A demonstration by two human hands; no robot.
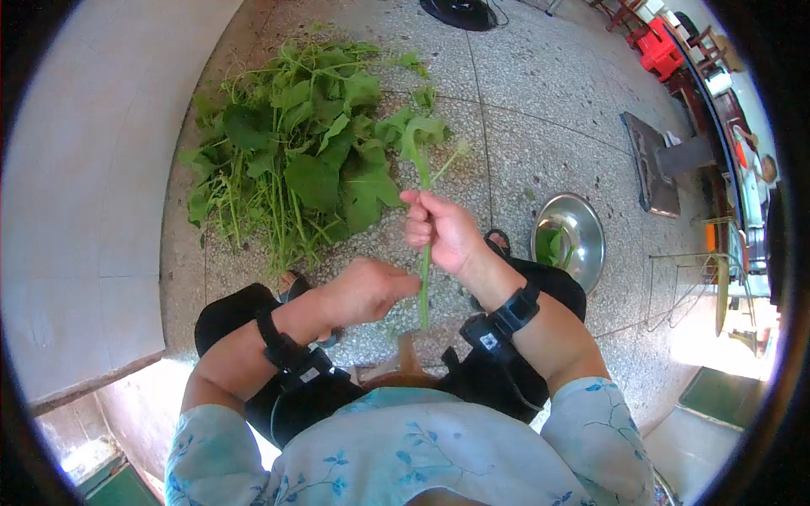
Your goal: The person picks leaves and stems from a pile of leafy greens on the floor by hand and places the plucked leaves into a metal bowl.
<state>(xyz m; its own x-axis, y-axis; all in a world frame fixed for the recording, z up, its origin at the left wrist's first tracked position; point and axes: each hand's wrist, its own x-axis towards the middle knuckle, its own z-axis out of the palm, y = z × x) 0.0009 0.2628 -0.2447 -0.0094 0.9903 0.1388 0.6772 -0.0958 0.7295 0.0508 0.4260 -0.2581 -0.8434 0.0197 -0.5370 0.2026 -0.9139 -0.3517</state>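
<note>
A green leafy stem [425, 291] stands roughly upright in the picture between my hands, its leaves at the upper end. My right hand [443, 232] is closed around its middle. Lower down, the fingers of my left hand [369, 291] pinch the stem from the left side. Beyond my hands, a large heap of leafy green vines [295, 143] lies on the speckled floor. To the right, a steel bowl [591, 240] holds a few green pieces [553, 246].
A white wall or panel [93, 185] runs along the left. On the right are a dark flat metal base [651, 164], a wire rack [688, 261] and red plastic stools [658, 46]. A black round object [460, 12] lies at the top.
</note>
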